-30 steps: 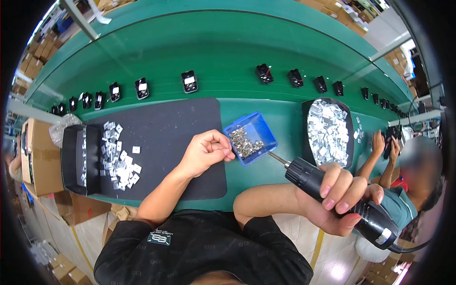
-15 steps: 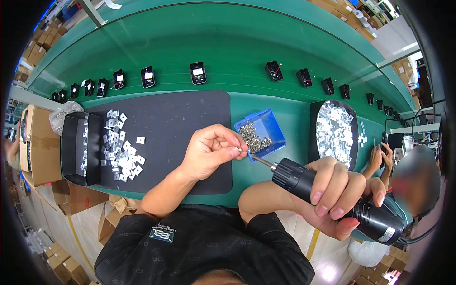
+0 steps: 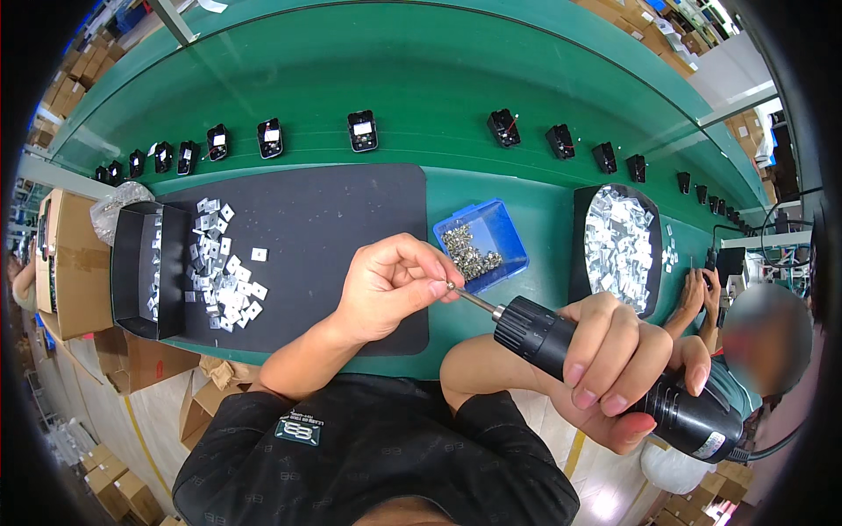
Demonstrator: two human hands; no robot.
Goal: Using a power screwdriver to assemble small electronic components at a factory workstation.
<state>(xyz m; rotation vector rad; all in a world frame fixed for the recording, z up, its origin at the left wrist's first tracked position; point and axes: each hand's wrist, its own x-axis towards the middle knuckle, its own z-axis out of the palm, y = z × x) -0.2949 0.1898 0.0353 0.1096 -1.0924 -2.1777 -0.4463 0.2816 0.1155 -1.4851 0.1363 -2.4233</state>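
Lettering: pale sticker [image 3: 707, 445] on the electric screwdriver [image 3: 535, 336], beyond the curled right fingers [image 3: 623, 355]; lettered patch [image 3: 298, 431] on a dark shirt [image 3: 377, 447].
Left hand [image 3: 390, 291]: thumb and forefinger pinched nearly together on a small screw [image 3: 450, 285].
Right hand [image 3: 614, 373]: fingers wrapped round the barrel.
Bit [image 3: 476, 301]: pointing left and slightly away from the worker, tip at the left fingertips, long axis slanting back rightward.
Blue bin [image 3: 500, 232]: on the worktop [image 3: 548, 228], just beyond the left fingertips.

Past the far edge of the green tabletop [image 3: 544, 206], a metal post [image 3: 173, 22] rises at left; beyond the near edge, pale floor [image 3: 160, 412] carries yellow stripes [image 3: 575, 451] and cardboard boxes [image 3: 136, 496].
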